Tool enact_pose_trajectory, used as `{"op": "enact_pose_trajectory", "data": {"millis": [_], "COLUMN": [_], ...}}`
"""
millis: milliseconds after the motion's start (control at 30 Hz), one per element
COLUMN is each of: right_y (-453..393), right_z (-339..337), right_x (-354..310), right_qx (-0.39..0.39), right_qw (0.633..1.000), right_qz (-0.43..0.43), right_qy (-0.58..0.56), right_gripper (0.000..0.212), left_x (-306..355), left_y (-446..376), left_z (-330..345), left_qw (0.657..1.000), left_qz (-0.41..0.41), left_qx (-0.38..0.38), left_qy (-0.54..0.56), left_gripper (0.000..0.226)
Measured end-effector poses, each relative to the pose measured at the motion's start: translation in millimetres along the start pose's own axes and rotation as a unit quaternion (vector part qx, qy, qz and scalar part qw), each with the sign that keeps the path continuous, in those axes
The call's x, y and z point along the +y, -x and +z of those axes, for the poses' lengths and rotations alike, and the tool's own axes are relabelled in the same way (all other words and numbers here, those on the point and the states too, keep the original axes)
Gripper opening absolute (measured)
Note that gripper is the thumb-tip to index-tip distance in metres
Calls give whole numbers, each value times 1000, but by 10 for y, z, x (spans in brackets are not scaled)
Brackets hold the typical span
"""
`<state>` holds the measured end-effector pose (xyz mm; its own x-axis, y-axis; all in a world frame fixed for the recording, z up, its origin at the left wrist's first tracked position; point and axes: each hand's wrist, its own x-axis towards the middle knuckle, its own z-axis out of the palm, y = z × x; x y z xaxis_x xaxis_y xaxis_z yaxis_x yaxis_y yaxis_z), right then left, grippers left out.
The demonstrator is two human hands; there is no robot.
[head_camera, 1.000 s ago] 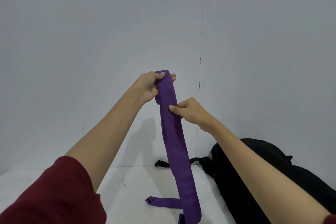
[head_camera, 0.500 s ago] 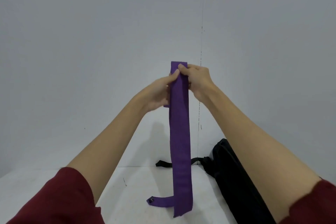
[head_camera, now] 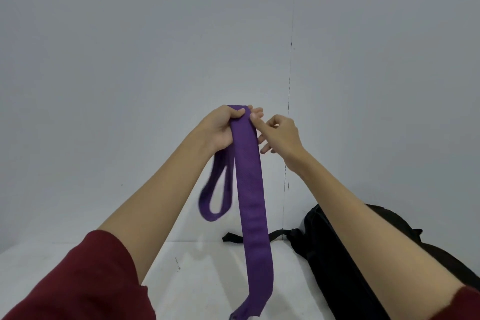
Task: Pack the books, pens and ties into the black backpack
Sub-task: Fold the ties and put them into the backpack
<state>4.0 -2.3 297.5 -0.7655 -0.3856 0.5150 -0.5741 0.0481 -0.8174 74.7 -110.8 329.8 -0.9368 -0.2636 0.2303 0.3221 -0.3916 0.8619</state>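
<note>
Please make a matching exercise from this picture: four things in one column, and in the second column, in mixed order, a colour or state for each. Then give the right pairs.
Things
1. purple tie
2. black backpack
3. left hand
4. right hand

States
A. lies on the white surface, at the right
B. grips the folded top of the cloth
C. hangs down in a long strip, with a loop at its left
D. only a fingertip touches the cloth's top edge

Pairs: 1-C, 2-A, 3-B, 4-D

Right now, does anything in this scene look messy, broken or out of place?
Nothing looks damaged or spilled. The purple tie hangs from the left hand, with a narrow part looped beside it, while the right hand touches its top. The black backpack lies on the white table, one strap trailing out.
</note>
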Motion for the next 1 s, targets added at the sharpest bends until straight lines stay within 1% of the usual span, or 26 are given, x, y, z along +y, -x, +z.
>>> {"op": "enact_pose_trajectory", "data": {"millis": [67, 167, 267, 367, 467, 567, 733, 833, 867, 900, 933, 1000], "right_y": [5, 9, -13, -4, 60, 106, 129, 142, 144, 143, 145, 126], "right_z": [29, 49, 79, 85, 5, -67, -116, -135, -133, -124, -115, -87], "right_x": [2, -53, -72, -52, 5, 138, 247, 223, 220, 214, 199, 143], "right_qx": [-9, -47, -37, -50, -129, -207, -263, -322, -327, -317, -292, -226], "right_qw": [1000, 999, 999, 998, 991, 974, 955, 924, 919, 925, 939, 971], "right_qz": [-23, -20, -27, -33, -25, -4, 25, 38, 38, 33, 24, 8], "right_qy": [1, -18, -6, 16, 31, 85, 134, 203, 216, 209, 180, 77], "right_gripper": [37, 29, 30, 30, 26, 23, 21, 21, 19, 16, 16, 31], "left_x": [8, 29, 65, 122, 194, 235, 194, 216, 233, 250, 260, 265], "left_y": [-17, -14, 15, 45, 60, 61, 43, 19, 11, 9, 13, 32], "left_z": [-28, -63, -94, -117, -144, -182, -167, -142, -130, -116, -95, -31], "left_qw": [1000, 1000, 999, 999, 999, 999, 998, 999, 999, 999, 999, 998], "left_qz": [-6, -16, -19, 1, 16, 13, 5, 16, 20, 23, 24, 23], "left_qx": [8, 13, 20, 26, 36, 38, 45, 41, 39, 36, 31, 17], "left_qy": [20, 17, 17, 29, 16, -9, -31, -30, -28, -29, -36, -58], "left_gripper": [23, 28, 34, 30, 19, 26, 34, 33, 32, 30, 30, 31]}}
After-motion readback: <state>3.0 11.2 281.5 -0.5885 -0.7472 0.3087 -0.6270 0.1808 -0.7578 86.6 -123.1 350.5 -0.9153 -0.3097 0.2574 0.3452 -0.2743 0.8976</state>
